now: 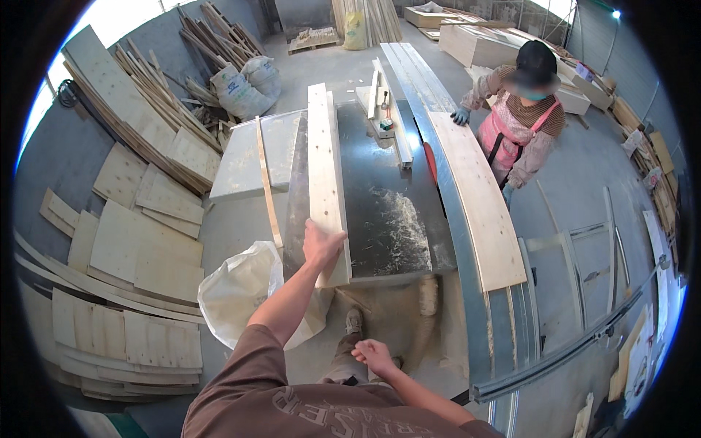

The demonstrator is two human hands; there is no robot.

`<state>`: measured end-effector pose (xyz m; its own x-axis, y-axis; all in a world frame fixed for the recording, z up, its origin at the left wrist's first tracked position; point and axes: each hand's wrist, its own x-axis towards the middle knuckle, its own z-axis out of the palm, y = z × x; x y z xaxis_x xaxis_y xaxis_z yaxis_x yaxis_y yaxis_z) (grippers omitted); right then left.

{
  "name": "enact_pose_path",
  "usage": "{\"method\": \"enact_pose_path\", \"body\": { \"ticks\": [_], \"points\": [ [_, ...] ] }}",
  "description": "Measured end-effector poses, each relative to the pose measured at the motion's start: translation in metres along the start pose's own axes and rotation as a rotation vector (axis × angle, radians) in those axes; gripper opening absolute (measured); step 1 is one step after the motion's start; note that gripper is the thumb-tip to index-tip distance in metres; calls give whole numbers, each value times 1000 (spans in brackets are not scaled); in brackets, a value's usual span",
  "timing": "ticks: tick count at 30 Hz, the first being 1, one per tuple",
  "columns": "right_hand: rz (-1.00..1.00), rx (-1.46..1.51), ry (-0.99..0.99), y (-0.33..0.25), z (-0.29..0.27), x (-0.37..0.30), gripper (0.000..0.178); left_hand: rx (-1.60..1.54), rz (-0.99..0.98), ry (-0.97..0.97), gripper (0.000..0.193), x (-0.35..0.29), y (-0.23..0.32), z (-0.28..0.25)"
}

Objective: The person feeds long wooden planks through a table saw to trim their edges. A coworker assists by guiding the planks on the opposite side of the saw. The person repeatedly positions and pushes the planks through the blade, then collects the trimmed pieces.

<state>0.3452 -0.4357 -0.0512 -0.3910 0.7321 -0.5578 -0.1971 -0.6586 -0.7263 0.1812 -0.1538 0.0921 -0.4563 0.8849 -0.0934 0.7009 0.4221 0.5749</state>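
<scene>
My left hand (323, 244) is closed around the near end of a long, pale wooden board (325, 160), its thumb across the top face. A second board edge shows close along its right side. The boards lie lengthwise on the left part of a dark machine table (372, 212), their near end reaching past the front edge. My right hand (374, 356) hangs in front of my body, fingers curled in, with nothing visible in it. Nearest to it are my own legs and shoes.
Across the table, a gloved co-worker (518, 124) touches a wide board (478, 197) on the sliding rail table (416, 80). A red guard (430, 162) and metal fence (401, 142) stand between. Sawdust (405, 226), a white sack (241, 288) and stacked panels (150, 248) lie around.
</scene>
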Motion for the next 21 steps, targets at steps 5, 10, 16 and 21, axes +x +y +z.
{"method": "enact_pose_path", "body": {
  "ticks": [5, 10, 16, 21],
  "points": [
    [106, -13, 108, 63, -21, -23, 30, 48, 4, -60, 86, 18, -19, 7],
    [119, 9, 194, 48, -43, -23, 29, 40, 35, -30, 86, 58, -7, 28],
    [86, 79, 232, 48, -40, -14, 29, 110, 34, 24, 86, 81, -1, 39],
    [97, 112, 268, 56, -43, -16, 33, 115, 55, 45, 86, 67, -5, 41]
  ]
}}
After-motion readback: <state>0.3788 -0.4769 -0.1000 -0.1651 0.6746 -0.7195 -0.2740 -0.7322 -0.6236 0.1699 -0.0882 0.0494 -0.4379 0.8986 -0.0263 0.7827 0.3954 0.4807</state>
